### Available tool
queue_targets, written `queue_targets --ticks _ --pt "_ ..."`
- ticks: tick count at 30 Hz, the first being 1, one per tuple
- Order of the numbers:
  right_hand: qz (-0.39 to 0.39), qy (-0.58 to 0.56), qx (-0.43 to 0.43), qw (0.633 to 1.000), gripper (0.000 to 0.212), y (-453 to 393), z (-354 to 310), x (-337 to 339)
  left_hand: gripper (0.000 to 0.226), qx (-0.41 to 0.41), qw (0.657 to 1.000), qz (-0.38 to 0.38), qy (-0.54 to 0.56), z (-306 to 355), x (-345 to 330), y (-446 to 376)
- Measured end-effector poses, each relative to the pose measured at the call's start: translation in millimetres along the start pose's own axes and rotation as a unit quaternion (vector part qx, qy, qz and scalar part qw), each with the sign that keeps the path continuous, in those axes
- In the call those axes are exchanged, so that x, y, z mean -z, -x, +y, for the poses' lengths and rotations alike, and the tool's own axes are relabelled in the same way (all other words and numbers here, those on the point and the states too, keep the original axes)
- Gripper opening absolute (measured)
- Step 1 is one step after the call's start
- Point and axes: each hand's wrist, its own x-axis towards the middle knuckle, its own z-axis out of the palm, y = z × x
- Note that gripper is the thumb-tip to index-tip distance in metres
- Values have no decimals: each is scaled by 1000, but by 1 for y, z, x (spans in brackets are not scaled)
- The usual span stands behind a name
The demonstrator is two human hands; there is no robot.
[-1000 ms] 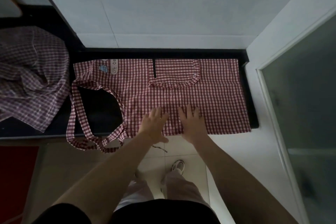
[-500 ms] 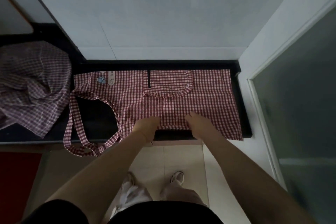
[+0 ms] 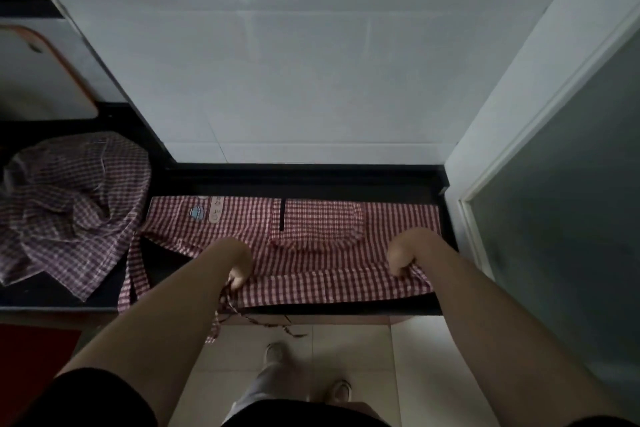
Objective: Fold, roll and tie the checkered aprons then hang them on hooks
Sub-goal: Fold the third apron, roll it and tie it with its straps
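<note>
- A white tiled wall (image 3: pixel 294 62) rises behind a black counter (image 3: pixel 311 180), with a frosted glass door (image 3: pixel 571 218) at the right.
- A red checkered apron (image 3: pixel 311 253) lies flat on the counter, its long axis running left to right along the counter's length; the bib end with a small blue patch (image 3: pixel 197 212) points left, the hem right, and the pocket (image 3: pixel 320 227) sits mid-cloth.
- A second checkered apron (image 3: pixel 69 204) lies crumpled in a heap on the counter's left part, just beside the flat one.
- The left hand (image 3: pixel 239 263) pinches the apron's near edge at its waist, fingers curled under the cloth; the right hand (image 3: pixel 401 256) grips the same edge near the hem.
- The strap (image 3: pixel 133 274) loops over the counter's front edge and the ties (image 3: pixel 242 315) dangle off it.
- Half a second ago both hands sat close together mid-apron; they are now well apart, and the near edge is lifted into a fold.
</note>
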Motion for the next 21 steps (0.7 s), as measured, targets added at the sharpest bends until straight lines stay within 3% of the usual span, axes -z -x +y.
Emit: queue_targets --ticks 3,5,12,17,21 --pt "101 12 30 994 45 -10 -7 21 27 -5 986 161 39 -2 19 -23" --pt "155 6 23 988 31 -20 -12 28 24 4 974 214 80 0 30 -39" --pt "199 7 -22 980 24 -53 -13 15 26 -63 970 207 108 7 43 -86" --pt "225 -7 -55 973 24 -67 -7 27 33 -113 964 233 65 10 65 -99" --pt "231 -5 -67 971 26 -78 -2 31 43 -107 968 225 24 16 78 -106"
